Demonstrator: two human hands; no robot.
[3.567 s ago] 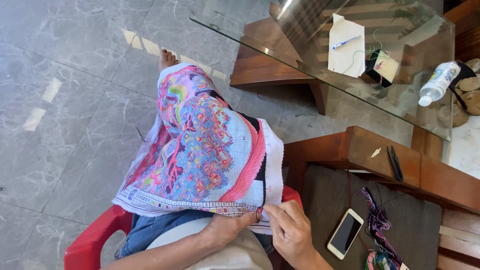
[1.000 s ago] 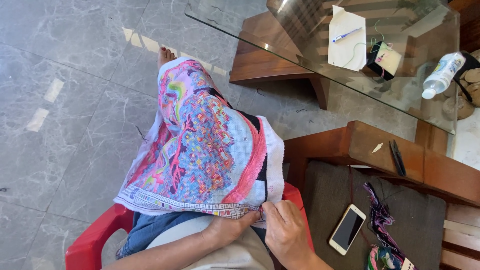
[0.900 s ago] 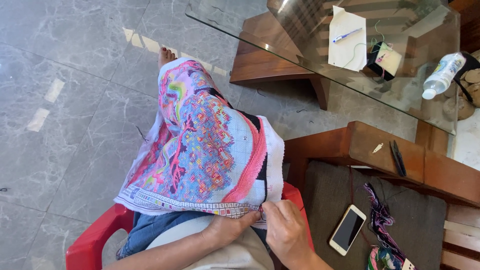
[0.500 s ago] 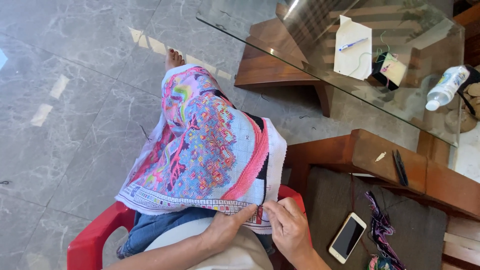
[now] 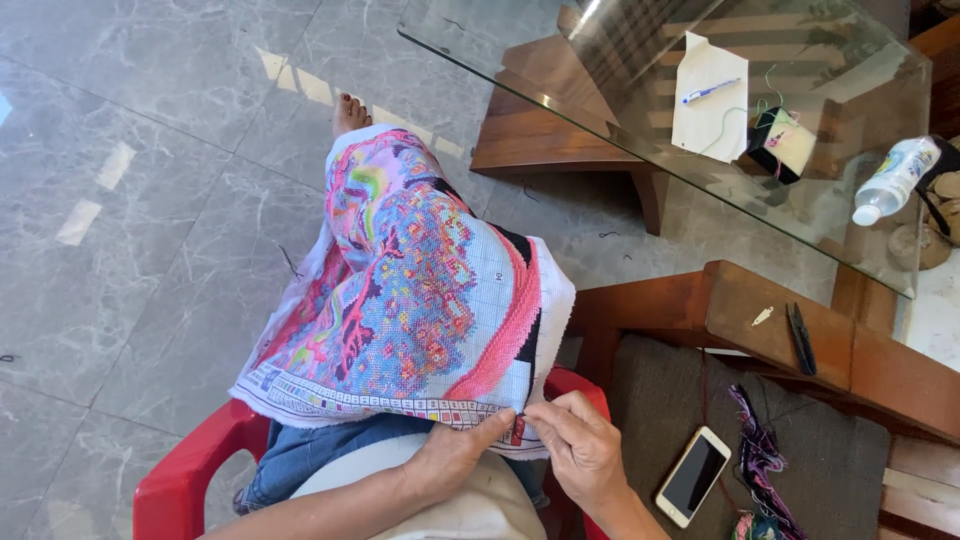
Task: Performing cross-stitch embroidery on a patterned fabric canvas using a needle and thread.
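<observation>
A large, brightly coloured cross-stitch cloth (image 5: pixel 410 300) lies draped over my lap and outstretched leg, with pink, blue and green stitching and a white border. My left hand (image 5: pixel 455 455) pinches the cloth's near edge from below. My right hand (image 5: pixel 580 450) meets it at the same spot, fingertips closed at the edge beside a small red patch; any needle there is too small to make out. I sit on a red plastic chair (image 5: pixel 185 480).
A glass-topped table (image 5: pixel 640 150) on a wooden base holds a paper sheet (image 5: pixel 708 95), a pen, a thread card and a plastic bottle (image 5: pixel 895 178). A wooden bench (image 5: pixel 790 330) to my right carries a phone (image 5: pixel 693 475) and tangled coloured threads (image 5: pixel 760 465). Grey marble floor lies left.
The view has shifted slightly downward. Both hands stay at the cloth's near edge, with only small finger movements.
</observation>
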